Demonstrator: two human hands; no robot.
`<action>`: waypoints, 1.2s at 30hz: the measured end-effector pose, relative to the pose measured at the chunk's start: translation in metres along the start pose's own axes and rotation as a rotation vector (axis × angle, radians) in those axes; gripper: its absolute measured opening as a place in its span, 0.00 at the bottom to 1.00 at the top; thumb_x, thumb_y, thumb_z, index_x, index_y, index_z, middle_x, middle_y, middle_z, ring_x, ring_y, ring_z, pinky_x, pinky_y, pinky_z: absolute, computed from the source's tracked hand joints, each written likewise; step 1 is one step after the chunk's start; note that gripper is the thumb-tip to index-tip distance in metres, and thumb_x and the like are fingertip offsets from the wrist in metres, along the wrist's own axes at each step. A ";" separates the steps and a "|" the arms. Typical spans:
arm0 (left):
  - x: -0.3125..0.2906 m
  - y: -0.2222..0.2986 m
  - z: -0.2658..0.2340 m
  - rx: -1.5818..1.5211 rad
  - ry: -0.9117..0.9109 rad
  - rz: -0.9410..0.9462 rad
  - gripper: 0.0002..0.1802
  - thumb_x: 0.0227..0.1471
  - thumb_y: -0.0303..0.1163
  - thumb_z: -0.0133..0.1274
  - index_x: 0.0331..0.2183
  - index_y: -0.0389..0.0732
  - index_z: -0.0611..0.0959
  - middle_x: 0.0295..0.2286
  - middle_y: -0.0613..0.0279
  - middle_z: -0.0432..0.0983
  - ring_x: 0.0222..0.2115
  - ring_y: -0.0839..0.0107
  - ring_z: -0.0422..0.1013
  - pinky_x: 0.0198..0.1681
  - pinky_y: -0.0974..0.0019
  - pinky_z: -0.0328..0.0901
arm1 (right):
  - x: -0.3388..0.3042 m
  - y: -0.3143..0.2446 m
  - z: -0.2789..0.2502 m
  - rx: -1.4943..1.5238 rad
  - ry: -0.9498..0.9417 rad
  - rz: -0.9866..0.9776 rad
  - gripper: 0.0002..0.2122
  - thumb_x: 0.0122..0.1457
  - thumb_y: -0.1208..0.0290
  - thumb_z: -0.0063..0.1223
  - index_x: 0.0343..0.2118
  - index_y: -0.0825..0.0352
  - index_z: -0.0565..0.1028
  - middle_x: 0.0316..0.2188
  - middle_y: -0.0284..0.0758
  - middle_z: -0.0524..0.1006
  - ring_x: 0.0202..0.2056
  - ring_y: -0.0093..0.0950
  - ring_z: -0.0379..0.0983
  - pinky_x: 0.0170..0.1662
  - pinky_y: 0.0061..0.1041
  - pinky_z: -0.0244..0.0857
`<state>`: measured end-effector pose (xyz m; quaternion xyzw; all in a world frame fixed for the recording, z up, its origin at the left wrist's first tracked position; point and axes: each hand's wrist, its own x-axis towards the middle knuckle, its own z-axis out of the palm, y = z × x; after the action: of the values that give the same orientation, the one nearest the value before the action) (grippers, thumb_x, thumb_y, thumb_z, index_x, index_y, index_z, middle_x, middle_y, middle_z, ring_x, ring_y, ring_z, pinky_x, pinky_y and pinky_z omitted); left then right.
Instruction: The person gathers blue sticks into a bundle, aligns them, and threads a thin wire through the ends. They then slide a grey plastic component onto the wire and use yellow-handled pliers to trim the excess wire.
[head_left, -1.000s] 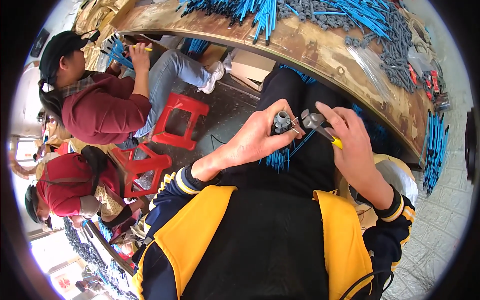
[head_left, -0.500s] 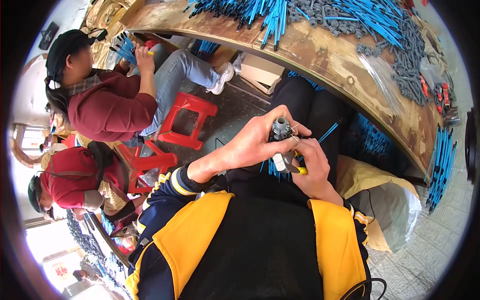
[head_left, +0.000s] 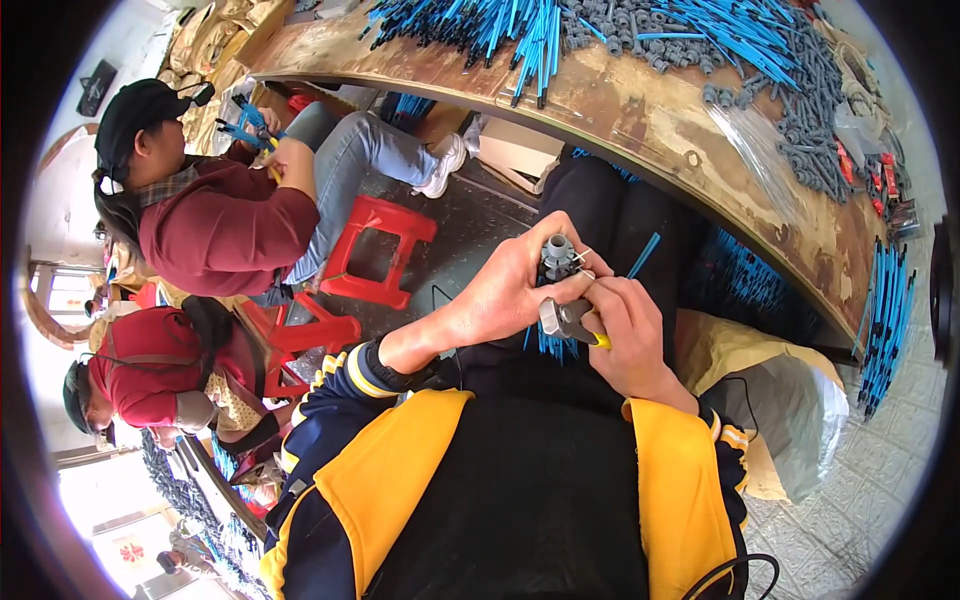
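Observation:
My left hand [head_left: 510,285] is closed around a bundle with a grey ribbed plastic fitting [head_left: 560,250] at its top. A thin pale strip [head_left: 582,262], like a tie, sticks out beside the fitting. Blue sticks [head_left: 553,343] hang below that hand, and one blue stick [head_left: 647,252] juts out past my fingers. In my right hand [head_left: 630,335] are pliers [head_left: 567,318] with a yellow handle. The pliers' metal head lies against the bundle just under my left thumb. My fingers hide most of the bundle and the jaw tips.
Ahead curves a worn wooden table [head_left: 640,110], bearing blue sticks [head_left: 540,45] and grey fittings [head_left: 815,150]. A lined paper sack [head_left: 770,400] stands at right. To the left are red stools [head_left: 375,255], a seated co-worker [head_left: 225,215] with blue sticks, and another person [head_left: 150,365] bending over.
My right hand has drawn in closer to my left, its fingers more bunched. The pliers have shifted slightly left and up. The seated co-worker's hands and sticks have moved.

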<state>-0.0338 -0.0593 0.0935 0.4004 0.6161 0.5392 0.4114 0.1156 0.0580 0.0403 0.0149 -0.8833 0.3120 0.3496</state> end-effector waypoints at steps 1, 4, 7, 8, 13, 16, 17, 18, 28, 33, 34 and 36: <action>0.000 0.000 0.001 -0.005 -0.001 -0.007 0.08 0.57 0.24 0.53 0.36 0.36 0.70 0.40 0.52 0.80 0.39 0.76 0.74 0.45 0.67 0.69 | 0.000 -0.001 -0.004 -0.002 0.001 0.002 0.20 0.44 0.85 0.60 0.43 0.70 0.73 0.34 0.40 0.73 0.31 0.38 0.72 0.33 0.32 0.67; 0.003 -0.003 0.006 0.029 0.045 0.057 0.07 0.56 0.24 0.54 0.35 0.37 0.71 0.37 0.55 0.80 0.36 0.78 0.73 0.42 0.69 0.69 | -0.001 -0.002 -0.022 0.066 -0.067 0.093 0.21 0.43 0.84 0.62 0.44 0.68 0.73 0.34 0.39 0.73 0.32 0.39 0.73 0.35 0.33 0.67; 0.001 -0.001 0.002 0.063 0.104 0.083 0.08 0.55 0.24 0.55 0.35 0.37 0.71 0.33 0.57 0.80 0.33 0.79 0.73 0.39 0.69 0.69 | 0.013 -0.005 -0.049 -0.065 -0.109 0.241 0.25 0.44 0.83 0.62 0.49 0.63 0.73 0.37 0.39 0.72 0.36 0.38 0.72 0.38 0.35 0.67; 0.001 0.002 0.004 0.098 0.127 0.071 0.09 0.54 0.24 0.55 0.34 0.37 0.71 0.31 0.57 0.80 0.31 0.78 0.73 0.37 0.68 0.69 | 0.015 -0.003 -0.054 -0.067 -0.111 0.242 0.25 0.44 0.83 0.62 0.49 0.63 0.73 0.37 0.39 0.72 0.36 0.38 0.72 0.38 0.35 0.67; 0.001 0.000 0.012 0.215 0.147 0.032 0.09 0.53 0.25 0.57 0.34 0.37 0.72 0.24 0.67 0.72 0.27 0.84 0.65 0.33 0.74 0.65 | 0.039 0.007 -0.072 -0.494 -0.166 0.055 0.29 0.49 0.82 0.59 0.56 0.56 0.72 0.42 0.39 0.70 0.42 0.38 0.70 0.41 0.35 0.66; 0.001 0.000 0.014 0.224 0.168 0.073 0.12 0.51 0.26 0.58 0.34 0.37 0.71 0.21 0.57 0.70 0.22 0.73 0.65 0.28 0.66 0.63 | 0.048 0.008 -0.076 -0.664 -0.193 -0.097 0.29 0.51 0.82 0.57 0.58 0.53 0.70 0.44 0.39 0.69 0.43 0.38 0.69 0.42 0.35 0.65; 0.001 0.000 0.014 0.233 0.179 0.090 0.14 0.50 0.27 0.59 0.34 0.37 0.70 0.19 0.52 0.68 0.19 0.67 0.65 0.26 0.62 0.63 | 0.049 0.011 -0.076 -0.725 -0.186 -0.143 0.29 0.51 0.81 0.56 0.58 0.53 0.70 0.44 0.40 0.69 0.43 0.38 0.69 0.42 0.35 0.65; 0.001 -0.002 0.014 0.229 0.182 0.091 0.14 0.50 0.27 0.59 0.34 0.37 0.70 0.19 0.52 0.68 0.19 0.67 0.65 0.26 0.62 0.63 | 0.050 0.013 -0.077 -0.784 -0.179 -0.190 0.29 0.51 0.81 0.56 0.58 0.52 0.71 0.44 0.40 0.68 0.44 0.38 0.69 0.42 0.34 0.65; 0.002 -0.003 0.008 0.158 0.051 0.038 0.12 0.51 0.25 0.57 0.34 0.38 0.70 0.28 0.56 0.78 0.28 0.75 0.72 0.32 0.67 0.66 | 0.063 0.006 -0.098 -0.854 -0.443 -0.173 0.26 0.51 0.74 0.58 0.56 0.52 0.71 0.40 0.38 0.71 0.42 0.33 0.71 0.39 0.31 0.63; 0.007 0.005 0.003 0.204 -0.094 0.225 0.13 0.51 0.24 0.58 0.36 0.37 0.70 0.30 0.59 0.82 0.31 0.79 0.75 0.35 0.70 0.69 | 0.100 -0.016 -0.144 -0.588 -0.768 -0.145 0.25 0.49 0.68 0.63 0.52 0.58 0.70 0.25 0.34 0.72 0.28 0.32 0.73 0.30 0.30 0.62; 0.007 0.005 0.003 0.204 -0.103 0.222 0.13 0.51 0.24 0.58 0.36 0.37 0.70 0.30 0.59 0.82 0.31 0.79 0.75 0.35 0.70 0.69 | 0.109 -0.023 -0.151 -0.382 -0.895 0.027 0.25 0.48 0.67 0.65 0.51 0.60 0.70 0.22 0.33 0.71 0.25 0.32 0.72 0.28 0.29 0.62; 0.003 0.004 0.002 0.225 -0.141 0.229 0.15 0.49 0.24 0.60 0.37 0.38 0.71 0.27 0.61 0.77 0.29 0.76 0.75 0.35 0.70 0.69 | 0.109 -0.029 -0.152 -0.175 -1.002 0.207 0.25 0.48 0.67 0.66 0.50 0.62 0.70 0.19 0.32 0.70 0.21 0.33 0.71 0.26 0.29 0.61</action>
<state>-0.0325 -0.0549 0.0972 0.5483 0.5926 0.4809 0.3421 0.1332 0.1414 0.2095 0.0458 -0.9619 0.2245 -0.1492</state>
